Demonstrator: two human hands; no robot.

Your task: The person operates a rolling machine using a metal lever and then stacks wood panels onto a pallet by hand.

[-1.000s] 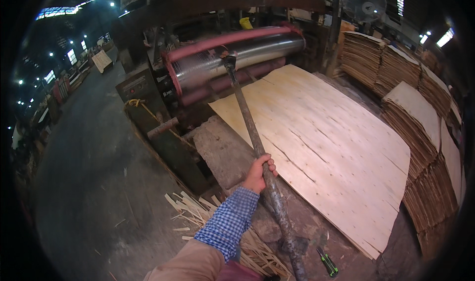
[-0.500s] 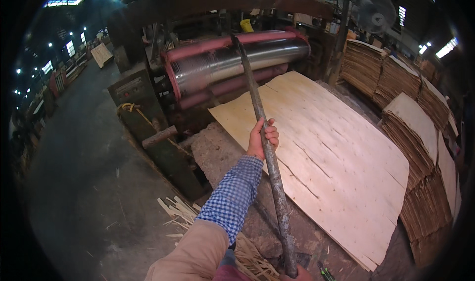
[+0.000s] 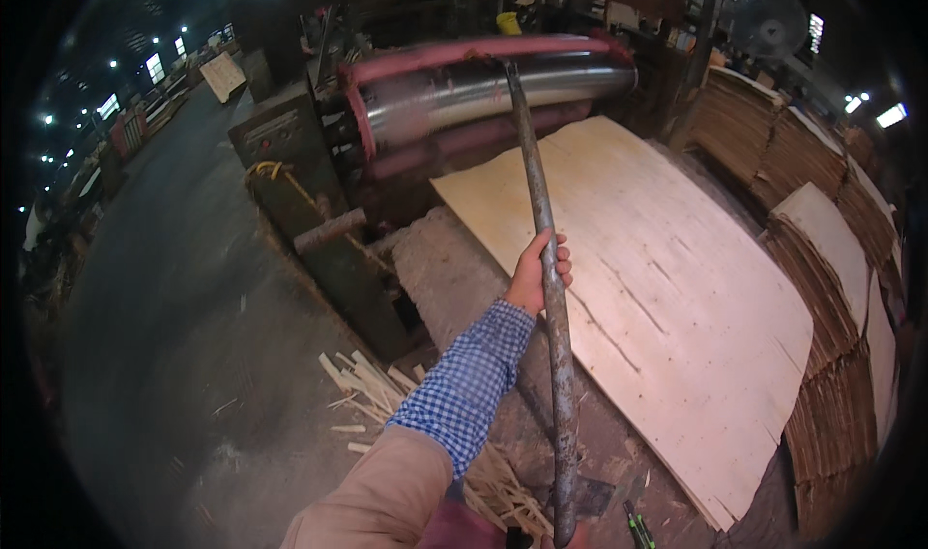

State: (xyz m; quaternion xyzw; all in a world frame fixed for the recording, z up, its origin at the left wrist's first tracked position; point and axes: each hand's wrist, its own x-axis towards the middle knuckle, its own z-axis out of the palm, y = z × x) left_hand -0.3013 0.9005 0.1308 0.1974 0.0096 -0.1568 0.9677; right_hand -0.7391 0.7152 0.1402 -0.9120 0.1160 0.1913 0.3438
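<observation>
My left hand (image 3: 543,271), in a blue checked sleeve, is wrapped round the middle of a long, worn metal pipe (image 3: 542,196). At the lower edge a small part of my right hand (image 3: 578,537) shows on the pipe's near end; most of it is out of view. The pipe's far end overlaps a shiny steel roller (image 3: 483,95) with reddish-pink edging; whether it touches I cannot tell. Right of and beneath the pipe lies a large pale wood veneer sheet (image 3: 677,288), split by several dark cracks.
Tall stacks of veneer (image 3: 831,288) rise at the right. A dark machine post (image 3: 309,201) with a yellow rope (image 3: 271,170) stands left of the roller. Veneer strips (image 3: 362,380) litter the floor. A green-and-black tool (image 3: 638,528) lies near the sheet's near corner. A fan (image 3: 764,22) stands behind.
The view has shifted, so the scene sits slightly more to the right and higher. The pipe is more upright in the picture, my left hand still round it.
</observation>
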